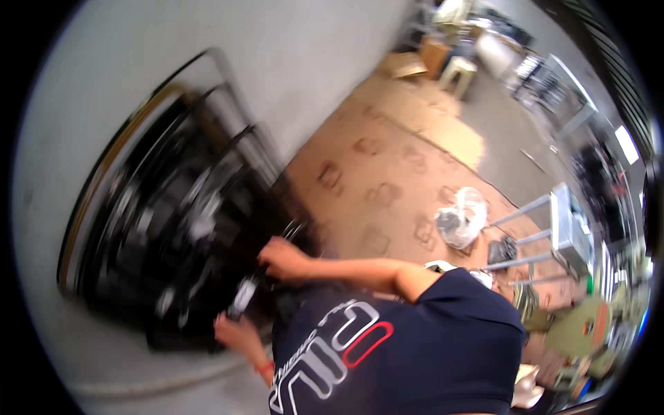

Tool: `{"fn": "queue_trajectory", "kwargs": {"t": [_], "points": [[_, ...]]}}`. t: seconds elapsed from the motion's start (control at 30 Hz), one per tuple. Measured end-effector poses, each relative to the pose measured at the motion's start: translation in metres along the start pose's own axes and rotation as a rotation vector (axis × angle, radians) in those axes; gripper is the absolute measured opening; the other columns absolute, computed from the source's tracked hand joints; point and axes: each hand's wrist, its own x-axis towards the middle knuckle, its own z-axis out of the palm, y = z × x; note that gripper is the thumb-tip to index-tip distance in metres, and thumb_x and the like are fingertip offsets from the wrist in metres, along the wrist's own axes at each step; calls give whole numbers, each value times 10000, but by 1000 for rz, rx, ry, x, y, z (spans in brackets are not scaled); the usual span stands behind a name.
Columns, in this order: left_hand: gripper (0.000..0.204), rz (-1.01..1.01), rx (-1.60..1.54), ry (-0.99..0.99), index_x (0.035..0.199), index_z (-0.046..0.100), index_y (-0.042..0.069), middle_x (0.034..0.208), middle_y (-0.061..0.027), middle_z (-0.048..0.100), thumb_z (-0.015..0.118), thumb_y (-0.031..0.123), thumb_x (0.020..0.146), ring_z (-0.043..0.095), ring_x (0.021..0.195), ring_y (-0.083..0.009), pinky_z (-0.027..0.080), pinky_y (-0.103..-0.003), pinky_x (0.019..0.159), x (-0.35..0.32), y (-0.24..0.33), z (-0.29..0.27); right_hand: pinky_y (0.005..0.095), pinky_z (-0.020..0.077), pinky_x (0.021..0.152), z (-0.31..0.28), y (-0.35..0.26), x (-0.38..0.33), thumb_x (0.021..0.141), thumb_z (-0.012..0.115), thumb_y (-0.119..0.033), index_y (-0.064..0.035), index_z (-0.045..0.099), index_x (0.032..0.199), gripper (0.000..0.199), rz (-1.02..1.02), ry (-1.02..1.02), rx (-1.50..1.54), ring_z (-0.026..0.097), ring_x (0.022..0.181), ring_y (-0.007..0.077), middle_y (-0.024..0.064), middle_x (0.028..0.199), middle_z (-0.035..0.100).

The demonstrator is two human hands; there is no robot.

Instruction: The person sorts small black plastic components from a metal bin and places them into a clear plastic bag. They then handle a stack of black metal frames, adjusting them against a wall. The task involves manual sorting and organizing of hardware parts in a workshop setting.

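Several black frames with rounded corners (238, 131) lean in a stack against the wall, blurred by motion. At the near side of the stack is a dark piece with a pale patch (243, 296); its kind is too smeared to make out. My right hand (285, 259) is closed at its far end, beside thin bright bars. My left hand (237, 333), with a red band at the wrist, has its fingers curled at the piece's near end. Their exact grip is partly lost in the dark and blur.
A pale wall (304, 48) rises behind the stack. Brown cardboard (366, 159) covers the floor ahead, with a clear plastic bag (462, 218) on it. A grey metal table (570, 228) stands at the right; a small stool (458, 75) and boxes are at the back.
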Motion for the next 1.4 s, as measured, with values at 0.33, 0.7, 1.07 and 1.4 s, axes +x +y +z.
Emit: {"fn": "queue_trajectory", "kwargs": {"t": [0.33,0.7,1.07,1.4], "points": [[731,-77,57,-84,1317,229,5,1362,-145,260,623,130,715,204,1282,-282,152,-434,1034,-37,-8,17,458,104,1035,-19,-84,14,799,525,-233,-58,290,1313,591,-141,-226,-248,187,1296,256,125,1381,245],[761,-499,-98,238,1328,238,37,1375,-208,207,567,441,773,156,1284,-362,146,-466,1019,-47,-52,29,373,316,900,3,-37,-4,743,588,-255,-75,515,1047,361,-246,-352,-272,490,951,220,53,970,547],[508,-712,-499,500,1201,394,-4,1136,-210,500,587,14,732,480,1065,-320,384,-339,877,-68,-109,51,337,371,779,3,-27,-20,593,561,-30,-88,515,938,353,-212,-364,-332,498,840,231,53,825,522],[360,-720,-342,565,1065,510,-7,966,-173,603,569,-45,712,581,905,-299,447,-343,781,-64,-104,55,404,291,944,-12,-14,-23,629,515,-6,-84,532,975,355,-146,-305,-390,481,988,219,65,965,539]]}}
